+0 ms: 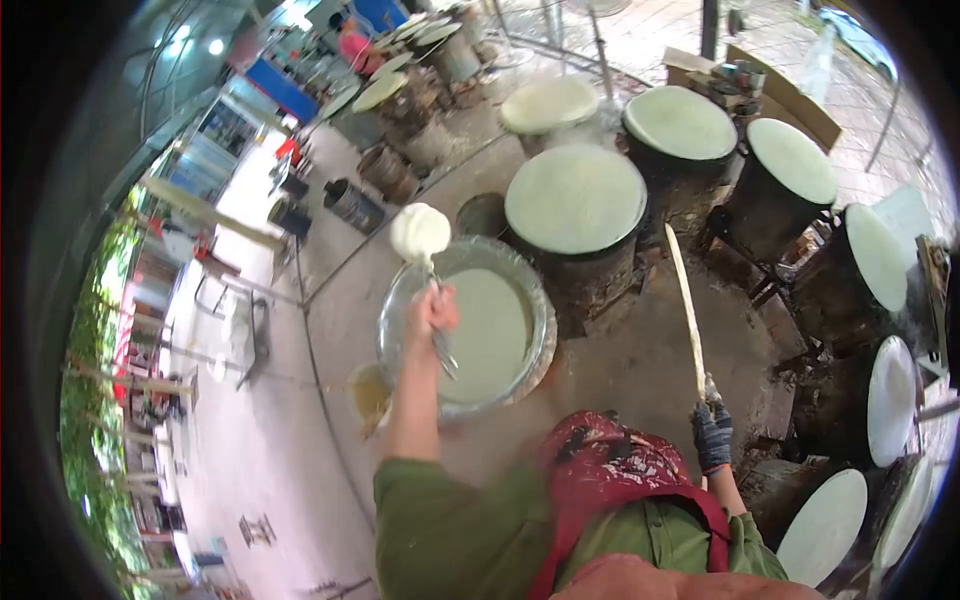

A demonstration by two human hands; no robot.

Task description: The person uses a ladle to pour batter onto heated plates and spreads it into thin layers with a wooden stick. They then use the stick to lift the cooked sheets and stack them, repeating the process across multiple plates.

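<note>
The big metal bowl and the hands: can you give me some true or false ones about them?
1. The left hand holds a ladle coated in white batter. True.
2. The metal bowl is empty. False: it holds pale batter.
3. The right hand wears a dark glove and grips a long pale stick. True.
4. The stick is dipped into the bowl. False: it points up beside the nearest round steamer top, apart from the bowl.
5. The ladle is raised over the far rim of the bowl. True.
6. The steamer tops around the person are covered in red cloth. False: they look pale, whitish green.
</note>
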